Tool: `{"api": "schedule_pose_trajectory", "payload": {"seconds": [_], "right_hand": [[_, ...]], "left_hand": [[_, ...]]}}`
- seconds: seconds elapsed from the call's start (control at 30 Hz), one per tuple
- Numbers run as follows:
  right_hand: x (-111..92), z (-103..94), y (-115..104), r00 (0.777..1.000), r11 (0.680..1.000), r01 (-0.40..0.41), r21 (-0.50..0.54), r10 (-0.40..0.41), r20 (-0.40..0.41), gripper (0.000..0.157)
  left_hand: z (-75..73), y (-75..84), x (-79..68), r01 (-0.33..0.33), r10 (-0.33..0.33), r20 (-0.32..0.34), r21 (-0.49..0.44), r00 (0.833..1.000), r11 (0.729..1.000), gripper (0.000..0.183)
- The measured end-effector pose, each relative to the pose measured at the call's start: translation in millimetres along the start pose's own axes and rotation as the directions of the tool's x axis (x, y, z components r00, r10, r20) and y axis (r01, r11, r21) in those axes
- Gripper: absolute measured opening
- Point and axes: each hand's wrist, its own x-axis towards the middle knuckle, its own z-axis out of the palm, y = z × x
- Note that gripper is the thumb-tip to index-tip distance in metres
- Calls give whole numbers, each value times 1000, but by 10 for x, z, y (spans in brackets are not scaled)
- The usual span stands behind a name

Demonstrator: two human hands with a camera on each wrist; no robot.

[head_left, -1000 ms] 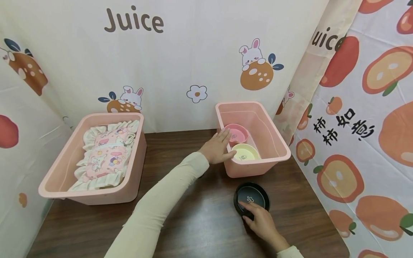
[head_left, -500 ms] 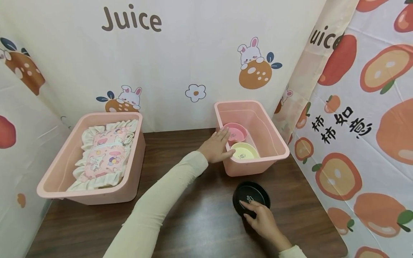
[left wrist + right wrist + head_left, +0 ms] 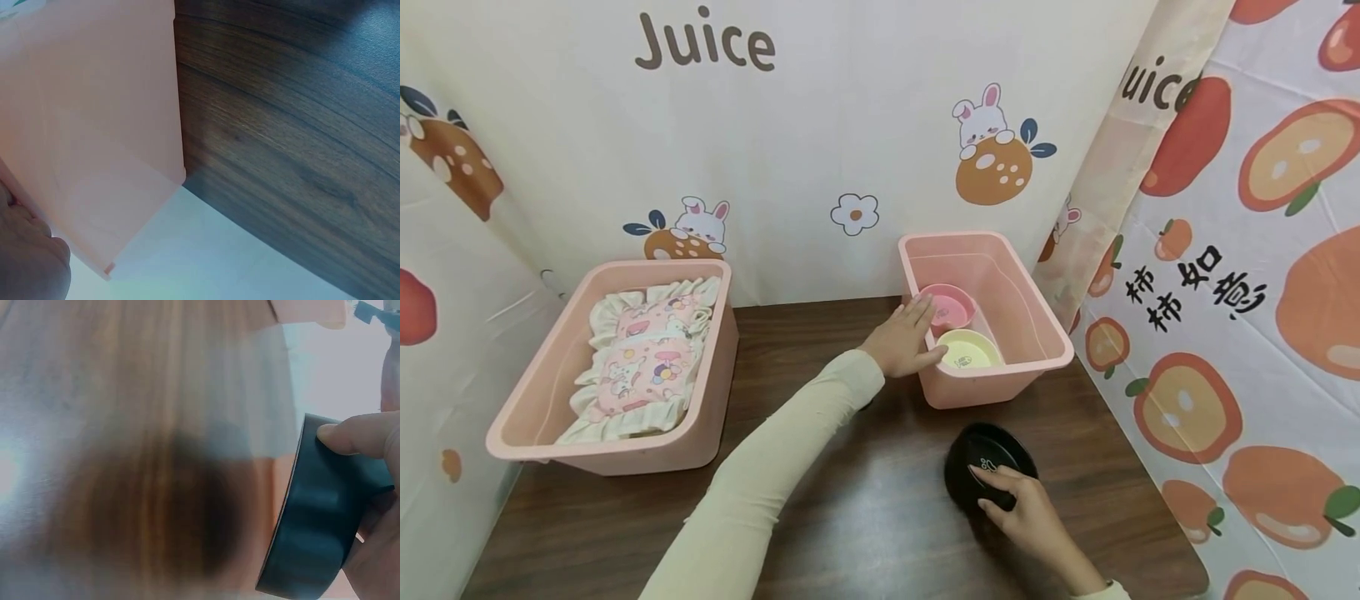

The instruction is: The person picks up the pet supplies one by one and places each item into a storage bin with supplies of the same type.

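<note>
My right hand (image 3: 1026, 510) pinches the near rim of a black round pet bowl (image 3: 958, 471) with a white paw print inside. The bowl is tilted, its dark outer side (image 3: 315, 519) showing in the right wrist view with the thumb pressed on it. My left hand (image 3: 897, 342) rests on the left rim of a pink plastic bin (image 3: 977, 392), fingers stretched over the edge. Inside that bin lie a pink bowl (image 3: 951, 304) and a pale yellow bowl (image 3: 976, 346). Only knuckles of the left hand (image 3: 31, 256) appear in the left wrist view, beside the bin wall.
A second, larger pink bin (image 3: 718, 400) stands at the left, holding a folded pink printed cloth item (image 3: 647, 358) with cream ruffles. Both bins stand on a dark wood table (image 3: 842, 508). Printed curtains (image 3: 820, 125) enclose the back and sides.
My right hand has shifted slightly right with the black bowl, which now tilts more. The left hand stays on the bin rim.
</note>
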Motion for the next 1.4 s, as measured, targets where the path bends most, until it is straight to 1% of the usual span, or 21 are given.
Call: {"api": "schedule_pose_trajectory", "payload": {"seconds": [0.07, 0.2, 0.3, 0.43, 0.5, 0.57, 0.6, 0.67, 0.7, 0.73, 0.77, 0.83, 0.97, 1.13, 1.23, 1.27, 1.4], "right_hand": [[2, -40, -40, 999, 999, 35, -10, -36, -17, 53], [10, -156, -155, 994, 994, 105, 29, -104, -24, 55], [25, -267, -267, 987, 987, 157, 48, -155, -29, 56], [60, -420, -366, 962, 962, 270, 32, -268, -55, 60], [87, -502, -400, 942, 943, 332, 12, -331, -65, 62], [116, -594, -441, 931, 933, 361, -10, -361, -53, 62], [132, -639, -467, 927, 928, 372, -14, -372, -48, 60], [170, -720, -511, 917, 918, 396, -28, -397, -46, 45], [192, -758, -532, 913, 914, 404, -40, -406, -47, 38], [216, -793, -551, 909, 910, 411, -51, -414, -47, 34], [243, -823, -564, 902, 903, 425, -64, -428, -53, 35], [300, -880, -584, 891, 892, 443, -91, -450, -66, 43], [431, -986, -590, 879, 878, 458, -140, -471, -74, 44], [611, -1079, -555, 879, 878, 456, -147, -470, -76, 43], [734, -1122, -533, 878, 877, 459, -138, -472, -76, 33], [778, -1133, -527, 878, 877, 459, -141, -472, -77, 34], [960, -1167, -498, 881, 878, 449, -165, -465, -81, 54]], "left_hand": [[7, -3, 5, -2, 2, -2, 5, 1000, 1000, 81], [23, -13, 14, -15, 15, -20, 4, 1000, 1000, 80], [29, -17, 18, -15, 15, -22, 1, 1000, 1000, 80], [19, -10, 9, -4, 4, -10, -3, 1000, 1000, 80], [10, -5, 2, 0, 0, -6, -3, 1000, 1000, 80], [4, -3, -2, 2, -2, -3, -1, 1000, 1000, 80], [0, -1, -6, 4, -4, -1, -1, 1000, 1000, 80], [-5, 2, -8, 2, -2, -2, -3, 1000, 1000, 80], [-8, 3, -9, 2, -2, -1, -5, 1000, 1000, 80], [-9, 5, -10, 2, -2, -1, -8, 1000, 1000, 80], [-10, 6, -10, 2, -2, -4, -12, 1000, 1000, 80], [-12, 10, -11, 3, -3, -3, -12, 1000, 1000, 80], [-9, 13, -12, 8, -8, 0, -2, 1000, 1000, 81], [1, 14, -12, 7, -7, 2, 4, 1000, 1000, 80], [17, 12, -13, 9, -9, 13, 17, 1000, 1000, 80], [25, 9, -12, 9, -10, 10, 20, 1000, 1000, 80], [37, -1, 9, 15, -15, -2, 31, 1000, 999, 80]]}}
